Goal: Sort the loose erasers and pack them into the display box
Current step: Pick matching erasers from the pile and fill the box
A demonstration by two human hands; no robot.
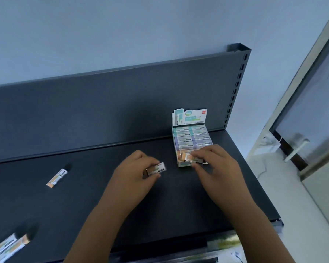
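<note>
erasers [193, 138] lie packed in two columns inside the display box [182, 164], their white, green and lilac sleeves facing up. the box stands on the right part of a dark shelf [87, 196], its far end near the back panel [103, 111]. its printed header card stands upright at that end.

the right hand [218, 166] is over the near end of the box, fingers curled. thumb and fingertips pinch an orange-ended eraser [192, 158], which lies level at the box's front row. whether it already rests on the erasers beneath cannot be told.

the left hand [131, 173] is to the left of the box, apart from it and low over the shelf. its thumb and fingertips pinch a second eraser [157, 168], whose white sleeve is turned towards the camera.

a loose eraser [57, 177] lies on the shelf well to the left of both hands, with its orange end nearest the camera. a cluster of erasers [8, 245] lies at the lower left corner, partly cut off by the edge of the view.

a slotted post [237, 82] rises at the right end of the back panel. beyond the shelf's right edge is a door [311, 114] with a pale handle [297, 149].
</note>
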